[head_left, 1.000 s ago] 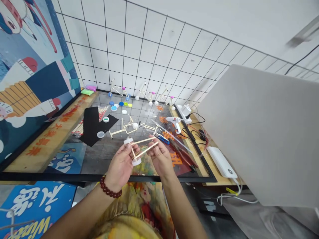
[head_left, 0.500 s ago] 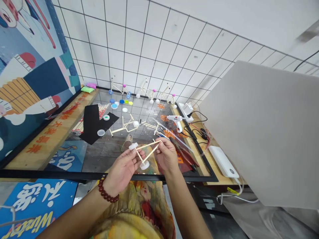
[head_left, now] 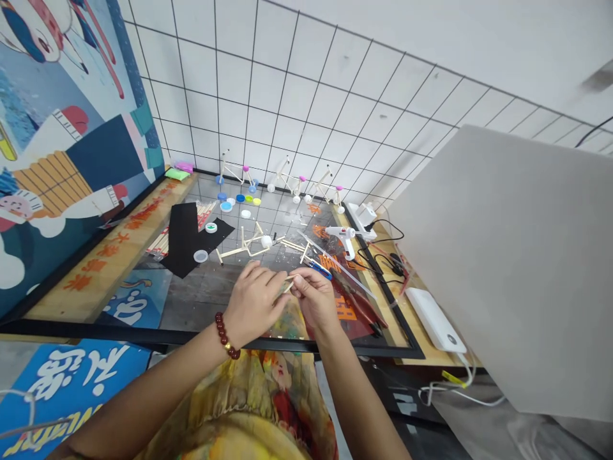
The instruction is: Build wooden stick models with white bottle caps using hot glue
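1. nearest, the left hand (head_left: 256, 300), a dark red bead bracelet (head_left: 224, 335) at its wrist, is turned back-up beside the stick piece (head_left: 289, 285); its fingers curl, but i cannot tell whether they grip.
2. the right hand (head_left: 316, 300) pinches the stick piece narrowly between thumb and fingers. the piece is between both hands, over the near side of the table (head_left: 191, 300); how much of it is joined is hidden.
3. just beyond the right hand lies a blue tool (head_left: 320, 270), with a red-handled tool (head_left: 363, 305) further right.
4. mid-table, a stick frame (head_left: 244, 248) lies with a white cap (head_left: 267, 242) on it; it seems partly built, with no pink showing. loose sticks (head_left: 297, 246) beside it look unattached.
5. a glue gun (head_left: 342, 236) rests on the right; a black sheet (head_left: 182, 236) and loose coloured caps (head_left: 240, 199) sit farther left.
6. farthest, by the wall, three stick models (head_left: 234, 172) stand with pink pieces and caps attached; these look finished.
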